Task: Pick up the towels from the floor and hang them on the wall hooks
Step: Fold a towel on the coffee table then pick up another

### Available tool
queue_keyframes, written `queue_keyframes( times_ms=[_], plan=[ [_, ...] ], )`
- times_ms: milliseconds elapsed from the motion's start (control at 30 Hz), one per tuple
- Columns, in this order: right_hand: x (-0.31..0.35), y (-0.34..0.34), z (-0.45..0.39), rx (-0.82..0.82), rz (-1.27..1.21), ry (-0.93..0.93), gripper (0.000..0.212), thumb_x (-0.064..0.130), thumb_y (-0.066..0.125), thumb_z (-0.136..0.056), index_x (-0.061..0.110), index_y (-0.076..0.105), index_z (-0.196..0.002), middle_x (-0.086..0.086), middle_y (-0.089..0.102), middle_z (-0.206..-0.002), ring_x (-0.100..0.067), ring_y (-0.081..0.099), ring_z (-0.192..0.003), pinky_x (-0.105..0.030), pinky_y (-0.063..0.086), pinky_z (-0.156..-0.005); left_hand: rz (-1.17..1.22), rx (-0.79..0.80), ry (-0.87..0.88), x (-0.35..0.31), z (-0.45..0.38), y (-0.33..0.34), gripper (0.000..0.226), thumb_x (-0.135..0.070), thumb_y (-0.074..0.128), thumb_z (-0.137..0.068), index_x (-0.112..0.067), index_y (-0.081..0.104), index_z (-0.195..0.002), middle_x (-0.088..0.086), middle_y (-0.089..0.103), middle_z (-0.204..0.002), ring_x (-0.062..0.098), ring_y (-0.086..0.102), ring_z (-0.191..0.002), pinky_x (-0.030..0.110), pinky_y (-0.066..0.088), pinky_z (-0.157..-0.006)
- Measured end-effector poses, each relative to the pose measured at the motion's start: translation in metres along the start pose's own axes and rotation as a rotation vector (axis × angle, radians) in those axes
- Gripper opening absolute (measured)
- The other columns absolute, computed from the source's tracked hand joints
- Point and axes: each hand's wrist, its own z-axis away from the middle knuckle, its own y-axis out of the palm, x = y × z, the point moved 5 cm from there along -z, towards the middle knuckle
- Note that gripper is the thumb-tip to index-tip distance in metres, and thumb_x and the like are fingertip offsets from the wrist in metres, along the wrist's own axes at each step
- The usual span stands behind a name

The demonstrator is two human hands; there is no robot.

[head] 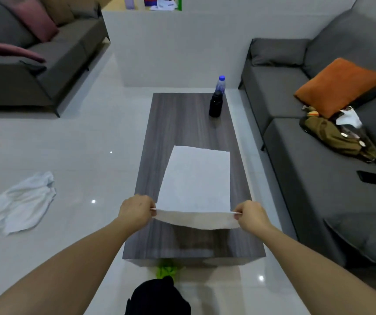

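Observation:
A white towel (197, 178) lies spread flat on the dark wooden coffee table (182, 119), its near edge lifted off the top. My left hand (135, 211) pinches the near left corner and my right hand (251, 214) pinches the near right corner, so the edge sags between them. A second white towel (18, 204) lies crumpled on the tiled floor to the left. A green cloth (166, 270) peeks out from under the table's near end. No wall hooks are in view.
A dark bottle with a blue cap (216, 98) stands at the table's far right. A grey sofa (318, 155) runs along the right with an orange cushion (339, 86), a bag and a phone. Another sofa (46, 64) sits far left. A low white wall is behind.

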Motion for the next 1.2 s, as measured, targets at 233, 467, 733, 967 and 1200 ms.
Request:
queue_keyframes(
  times_ms=[233,467,733,967,1200],
  plan=[
    [-0.007,-0.001,-0.05,-0.003,-0.001,0.09,0.029,0.015,0.06,-0.092,0.023,0.059,-0.064,0.004,0.053,-0.061,-0.015,0.052,-0.061,-0.021,0.033,-0.048,0.038,0.076,-0.004,0.004,-0.061,0.011,0.015,-0.027,0.058,-0.091,-0.028,0.072,-0.085,-0.001,0.065,-0.081,0.02,0.057,-0.072,0.027,0.044,-0.063],
    [-0.011,-0.003,-0.147,0.014,-0.02,0.234,0.023,0.008,0.057,-0.087,0.02,0.069,-0.07,-0.001,0.061,-0.067,-0.024,0.06,-0.069,-0.026,0.042,-0.057,0.082,0.141,0.03,-0.008,-0.187,0.017,0.017,-0.032,0.058,-0.093,-0.023,0.072,-0.092,0.005,0.068,-0.091,0.027,0.063,-0.085,0.032,0.049,-0.07],
    [-0.001,-0.032,-0.262,-0.14,-0.11,0.29,0.028,0.008,0.061,-0.089,0.015,0.069,-0.115,-0.011,0.07,-0.102,-0.029,0.063,-0.082,-0.032,0.056,-0.069,0.153,0.046,-0.016,-0.009,-0.305,0.012,0.029,-0.022,0.055,-0.092,-0.019,0.061,-0.12,0.009,0.066,-0.11,0.034,0.062,-0.099,0.038,0.049,-0.074],
    [-0.046,0.041,-0.231,0.015,-0.166,0.452,0.031,0.022,0.06,-0.092,0.014,0.067,-0.121,-0.011,0.067,-0.119,-0.032,0.062,-0.106,-0.028,0.046,-0.077,0.273,0.299,-0.147,0.011,-0.278,0.097,0.021,-0.024,0.054,-0.093,-0.015,0.064,-0.109,0.008,0.067,-0.105,0.028,0.061,-0.088,0.04,0.054,-0.076],
    [-0.101,0.164,-0.145,0.33,-0.197,0.627,0.04,0.034,0.065,-0.087,0.009,0.058,-0.118,-0.012,0.065,-0.113,-0.031,0.062,-0.104,-0.03,0.046,-0.075,0.438,0.526,-0.341,0.029,-0.174,0.209,0.039,-0.031,0.063,-0.088,-0.009,0.055,-0.119,0.012,0.065,-0.116,0.03,0.061,-0.104,0.03,0.044,-0.079]
  ],
)
